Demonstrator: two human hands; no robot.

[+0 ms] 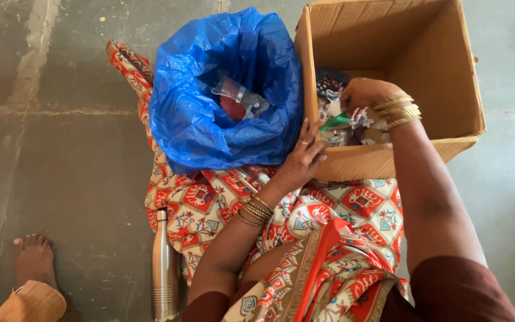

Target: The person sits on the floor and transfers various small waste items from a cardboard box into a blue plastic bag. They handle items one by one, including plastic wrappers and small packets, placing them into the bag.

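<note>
**Hands at the box and the blue bag**

Cardboard box (pixel 412 53) stands open in front of you, a little to the right, resting against your lap. Your right hand (pixel 362 95) is down inside it, fingers curled over a heap of small packets (pixel 344 128); whether they pinch one packet or only touch the heap, I cannot tell, because the back of the hand covers them. Your left hand (pixel 302 158) lies with fingers spread where the box's near edge meets the blue plastic bag (pixel 210 107), and it clamps nothing. The bag is open just beside the box, on the left, with a clear packet (pixel 239 98) of something red inside.

Steel bottle (pixel 164 268) stands on the floor near your left elbow. Another person's bare foot (pixel 33 257) shows at the lower left, cut off by the frame.
</note>
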